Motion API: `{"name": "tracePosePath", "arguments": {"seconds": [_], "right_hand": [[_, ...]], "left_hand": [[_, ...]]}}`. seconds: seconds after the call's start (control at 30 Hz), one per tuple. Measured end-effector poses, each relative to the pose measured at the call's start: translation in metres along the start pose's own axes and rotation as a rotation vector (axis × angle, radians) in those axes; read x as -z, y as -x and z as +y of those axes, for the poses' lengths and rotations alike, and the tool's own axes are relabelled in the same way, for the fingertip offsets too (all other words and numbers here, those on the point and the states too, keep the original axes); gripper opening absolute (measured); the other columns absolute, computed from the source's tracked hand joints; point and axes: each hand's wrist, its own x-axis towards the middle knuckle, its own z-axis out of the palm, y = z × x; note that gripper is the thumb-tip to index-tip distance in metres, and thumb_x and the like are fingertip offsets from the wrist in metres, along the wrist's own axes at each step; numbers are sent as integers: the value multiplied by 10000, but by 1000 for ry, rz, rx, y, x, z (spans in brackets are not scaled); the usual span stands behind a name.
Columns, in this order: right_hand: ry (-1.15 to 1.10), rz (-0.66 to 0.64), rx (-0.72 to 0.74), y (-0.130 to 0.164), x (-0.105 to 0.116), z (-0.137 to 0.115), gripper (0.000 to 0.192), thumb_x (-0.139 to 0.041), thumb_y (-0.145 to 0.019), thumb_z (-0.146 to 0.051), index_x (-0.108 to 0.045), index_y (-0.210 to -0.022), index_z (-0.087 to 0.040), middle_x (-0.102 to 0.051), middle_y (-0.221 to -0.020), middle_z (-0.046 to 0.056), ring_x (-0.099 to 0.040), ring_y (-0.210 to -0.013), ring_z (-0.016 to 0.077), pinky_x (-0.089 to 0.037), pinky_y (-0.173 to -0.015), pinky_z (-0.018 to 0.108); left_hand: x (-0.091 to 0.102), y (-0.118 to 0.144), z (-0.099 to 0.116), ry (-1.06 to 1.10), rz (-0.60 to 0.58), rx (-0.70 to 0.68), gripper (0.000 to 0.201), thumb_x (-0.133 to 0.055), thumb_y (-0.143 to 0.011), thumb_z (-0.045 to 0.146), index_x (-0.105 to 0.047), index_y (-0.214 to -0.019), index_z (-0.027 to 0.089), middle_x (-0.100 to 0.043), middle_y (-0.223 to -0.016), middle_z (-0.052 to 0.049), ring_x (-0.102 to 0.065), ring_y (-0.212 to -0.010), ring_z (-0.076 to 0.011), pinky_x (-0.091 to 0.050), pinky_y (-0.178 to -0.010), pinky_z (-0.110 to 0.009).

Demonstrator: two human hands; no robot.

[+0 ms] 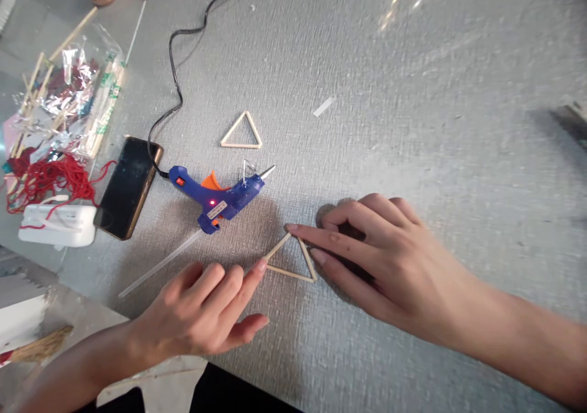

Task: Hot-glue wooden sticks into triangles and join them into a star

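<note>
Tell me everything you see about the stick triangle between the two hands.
The stick triangle is made of three thin, pale wooden sticks joined at the corners, open inside. It lies flat on the grey table, just below the blue glue gun. The left hand touches its left corner with one fingertip; the right hand presses the top and right corners.

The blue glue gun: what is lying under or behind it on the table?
A clear glue stick pokes out behind the blue glue gun, and its black cord runs off beside the phone. Only grey table shows beneath; under the body is hidden.
</note>
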Motion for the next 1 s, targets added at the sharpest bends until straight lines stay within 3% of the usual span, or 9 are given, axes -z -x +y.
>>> {"name": "tracePosePath", "arguments": {"seconds": [0.27, 0.53, 0.9, 1.0], "right_hand": [[-4, 4, -7, -1, 0, 0, 358, -546, -1015, -199, -642, -1354, -260, -621, -1002, 72, -538, -863, 223, -370, -726, 383], [1, 16, 6, 0, -1, 0, 359, -548, -1017, -193, -639, -1360, -244, -617, -1001, 74, -528, -866, 224, -369, -727, 385], [9, 14, 7, 0, -2, 1, 360, -547, -1020, -208, -633, -1367, -251, -617, -1002, 73, -527, -866, 224, -369, -723, 382], [6, 15, 8, 0, -2, 1, 361, -550, -1020, -207, -632, -1368, -250, -615, -1001, 72, -526, -866, 223, -370, -718, 381]], "left_hand": [[-1, 7, 0, 30, 57, 23, 607, -559, -964, 499, -665, -1312, 13, -680, -859, -25, -537, -718, -160, -420, -601, -335], [0, 3, -1, 44, -18, 9, 562, -571, -968, 508, -657, -1359, 114, -709, -929, -7, -547, -720, -153, -422, -604, -330], [1, 3, -1, 82, -36, 31, 537, -577, -972, 463, -639, -1374, 112, -704, -921, -5, -573, -726, -153, -465, -610, -323], [-1, 4, -2, 99, 9, 6, 587, -602, -955, 447, -607, -1389, 52, -685, -885, -22, -577, -714, -159, -471, -604, -325]]}}
